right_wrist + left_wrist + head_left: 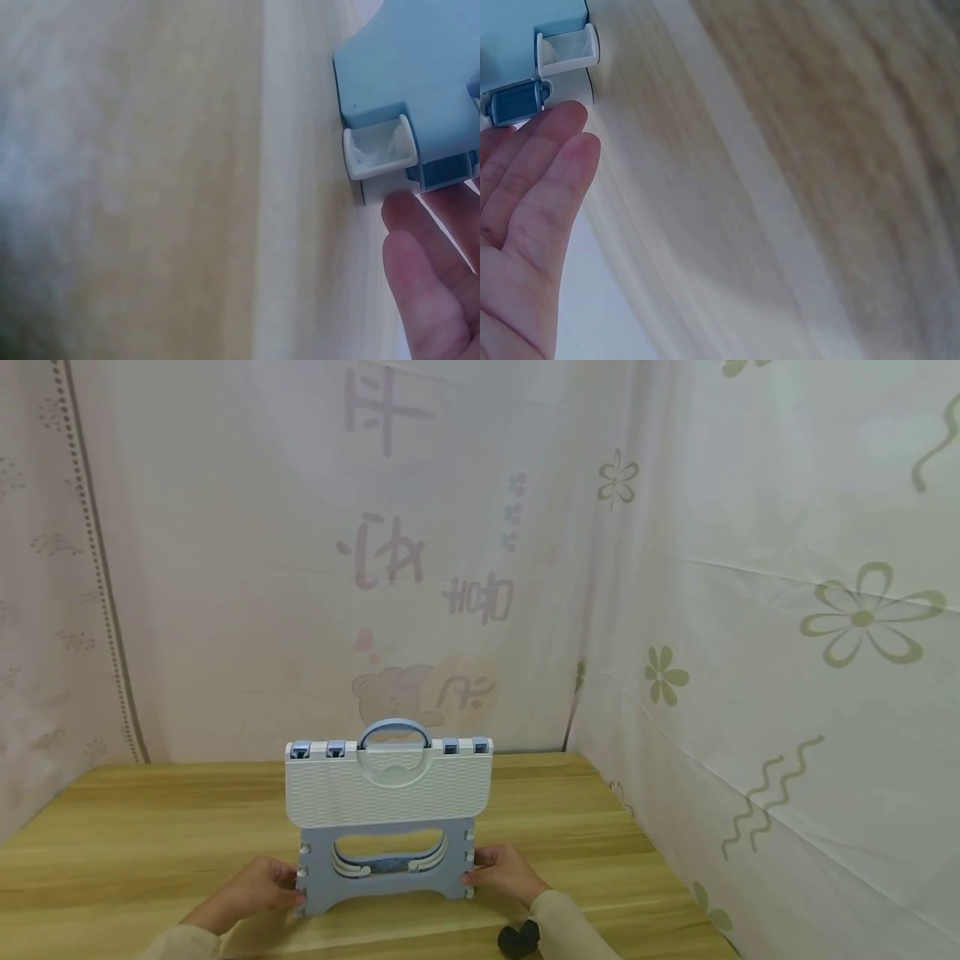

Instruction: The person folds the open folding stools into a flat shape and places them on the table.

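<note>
A folded white-and-pale-blue plastic folding step stool (390, 797) stands upright on the wooden table in the head view. It has a woven-textured white panel, a handle loop on top and blue legs below. My left hand (262, 887) holds its lower left edge and my right hand (506, 870) its lower right edge, digits at the hinged sides. In the left wrist view, fingertips (571, 118) sit right at a white hinge piece (568, 51). Similarly, fingertips (403, 211) meet the white hinge (381, 146) in the right wrist view. Both thumbs are largely hidden in the wrist views.
The light wood-grain table (172, 810) spreads around the stool. A small black object (517, 939) lies beside the right sleeve at the near edge. Pale patterned cloth (225, 568) hangs behind and along the right side of the table.
</note>
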Motion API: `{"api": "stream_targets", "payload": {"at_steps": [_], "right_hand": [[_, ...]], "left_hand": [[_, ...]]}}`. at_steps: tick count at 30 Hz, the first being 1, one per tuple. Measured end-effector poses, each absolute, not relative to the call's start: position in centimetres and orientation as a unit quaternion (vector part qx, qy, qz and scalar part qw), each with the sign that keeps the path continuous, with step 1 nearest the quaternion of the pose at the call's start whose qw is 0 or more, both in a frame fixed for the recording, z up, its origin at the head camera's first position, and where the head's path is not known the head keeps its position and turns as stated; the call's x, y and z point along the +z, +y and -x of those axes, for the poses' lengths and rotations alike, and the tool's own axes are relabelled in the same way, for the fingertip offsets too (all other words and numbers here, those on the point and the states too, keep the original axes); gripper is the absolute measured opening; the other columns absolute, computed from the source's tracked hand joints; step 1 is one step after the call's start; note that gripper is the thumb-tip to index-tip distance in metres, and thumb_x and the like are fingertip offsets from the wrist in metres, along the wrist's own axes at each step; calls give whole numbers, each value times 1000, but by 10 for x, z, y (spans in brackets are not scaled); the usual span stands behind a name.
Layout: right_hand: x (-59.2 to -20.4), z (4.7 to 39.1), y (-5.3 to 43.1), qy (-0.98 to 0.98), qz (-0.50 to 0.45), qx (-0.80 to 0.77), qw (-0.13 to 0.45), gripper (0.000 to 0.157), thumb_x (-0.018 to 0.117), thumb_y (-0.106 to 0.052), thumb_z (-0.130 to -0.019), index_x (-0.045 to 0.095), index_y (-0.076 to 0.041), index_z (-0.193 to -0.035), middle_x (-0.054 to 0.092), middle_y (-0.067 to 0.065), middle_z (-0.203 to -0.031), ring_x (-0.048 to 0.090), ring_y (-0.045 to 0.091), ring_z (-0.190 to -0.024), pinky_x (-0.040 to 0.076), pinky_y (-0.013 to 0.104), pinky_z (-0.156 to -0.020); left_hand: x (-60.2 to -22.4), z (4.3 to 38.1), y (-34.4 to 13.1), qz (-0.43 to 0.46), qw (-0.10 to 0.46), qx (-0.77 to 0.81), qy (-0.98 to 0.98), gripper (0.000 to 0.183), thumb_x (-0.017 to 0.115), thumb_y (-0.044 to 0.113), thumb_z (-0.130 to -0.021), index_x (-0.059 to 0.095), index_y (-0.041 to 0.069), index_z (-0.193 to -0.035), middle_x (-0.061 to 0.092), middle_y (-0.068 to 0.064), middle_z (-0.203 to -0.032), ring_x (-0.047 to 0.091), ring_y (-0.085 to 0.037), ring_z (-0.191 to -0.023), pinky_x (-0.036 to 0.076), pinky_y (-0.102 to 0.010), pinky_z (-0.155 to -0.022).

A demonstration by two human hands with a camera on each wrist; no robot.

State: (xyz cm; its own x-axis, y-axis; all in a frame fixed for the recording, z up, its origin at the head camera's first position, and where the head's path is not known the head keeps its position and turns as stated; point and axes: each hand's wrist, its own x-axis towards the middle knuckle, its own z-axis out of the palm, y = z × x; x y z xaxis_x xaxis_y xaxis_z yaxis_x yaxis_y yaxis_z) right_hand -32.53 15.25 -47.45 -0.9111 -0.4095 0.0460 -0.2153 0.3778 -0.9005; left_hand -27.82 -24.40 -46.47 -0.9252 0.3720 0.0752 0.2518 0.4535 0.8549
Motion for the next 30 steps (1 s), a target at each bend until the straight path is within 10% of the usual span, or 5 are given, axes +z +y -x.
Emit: {"api": "stream_targets", "payload": {"at_steps": [30], "right_hand": [[-473, 332, 157, 815, 252, -511, 107, 28, 68, 0, -86, 65, 14, -111, 68, 27, -108, 68, 29, -98, 52, 21, -80]], "left_hand": [[-467, 278, -242, -142, 43, 474, 868, 20, 73, 2, -78, 69, -14, -89, 71, -10, -76, 50, -8, -57, 42, -21, -50]]}}
